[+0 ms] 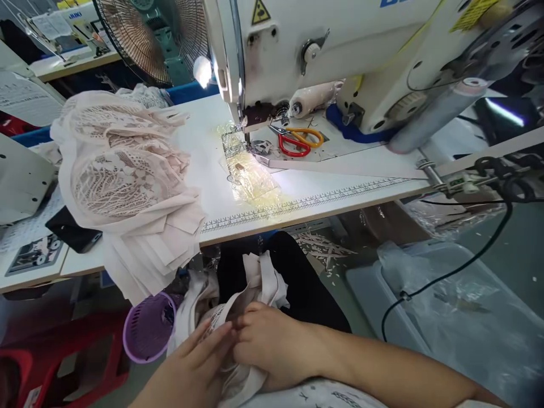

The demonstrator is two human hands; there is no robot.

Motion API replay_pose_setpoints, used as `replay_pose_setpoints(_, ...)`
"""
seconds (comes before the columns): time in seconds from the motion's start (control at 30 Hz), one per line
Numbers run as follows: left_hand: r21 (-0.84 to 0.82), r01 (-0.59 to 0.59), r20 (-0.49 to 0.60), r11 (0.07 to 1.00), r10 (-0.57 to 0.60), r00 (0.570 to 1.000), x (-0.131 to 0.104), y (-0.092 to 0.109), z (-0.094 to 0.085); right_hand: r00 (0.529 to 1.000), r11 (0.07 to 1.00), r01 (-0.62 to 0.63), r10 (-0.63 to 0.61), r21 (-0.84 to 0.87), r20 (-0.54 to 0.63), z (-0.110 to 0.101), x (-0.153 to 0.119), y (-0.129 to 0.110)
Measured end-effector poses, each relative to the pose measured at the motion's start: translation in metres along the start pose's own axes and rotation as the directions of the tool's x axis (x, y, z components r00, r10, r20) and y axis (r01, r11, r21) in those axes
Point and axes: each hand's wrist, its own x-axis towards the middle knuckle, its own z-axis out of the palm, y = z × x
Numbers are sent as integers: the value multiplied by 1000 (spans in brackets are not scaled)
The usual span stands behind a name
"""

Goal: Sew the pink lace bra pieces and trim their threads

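While two hands (272,345) touch pale fabric (254,275), one purple basket (142,335), one fan (168,48)

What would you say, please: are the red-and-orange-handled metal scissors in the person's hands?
No, the scissors lie under the white sewing machine's arm, while the left hand and right hand touch pale lace fabric.

Left hand (202,360): fingers against pale pink lace garment (255,283)
Right hand (270,343): curled on same garment
White sewing machine (357,51): arm over red-and-orange-handled scissors (293,139)
Pale pink lace pile (121,181): on white ruler-marked tabletop (208,158)
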Motion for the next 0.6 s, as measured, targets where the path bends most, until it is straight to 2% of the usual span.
replay_pose_setpoints(0.07, 17, -28, 39, 999, 28, 999, -1, -2, 7, 1000, 999, -19, 19, 25, 7, 2, -3, 0)
replay_pose_setpoints(0.13, 13, -12, 79, 1000, 11, 997, -6, -2, 12, 992, 992, -114, 116, 48, -45, 4, -12, 1)
replay_pose_setpoints(0.2, -2, 59, 144, 998, -58, 988, -13, 3, 12, 969, 973, -221, 226, 60, -96, 4, -23, 2)
replay_pose_setpoints(0.27, -9, 139, 198, 990, -135, 971, -20, 9, 10, 956, 963, -263, 268, 61, -116, 1, -29, 1)
replay_pose_setpoints(0.4, -36, 210, 211, 977, -198, 957, -35, 17, 7, 978, 982, -183, 186, 44, -98, -2, -24, 0)
replay_pose_setpoints(0.53, -108, 243, 75, 964, -236, 969, -54, 16, 17, 990, 990, -141, 141, 13, -5, -4, -11, -3)
replay_pose_setpoints(0.6, -140, 300, 128, 944, -283, 950, -61, 13, 23, 990, 990, -140, 140, 13, 15, -3, -7, -4)
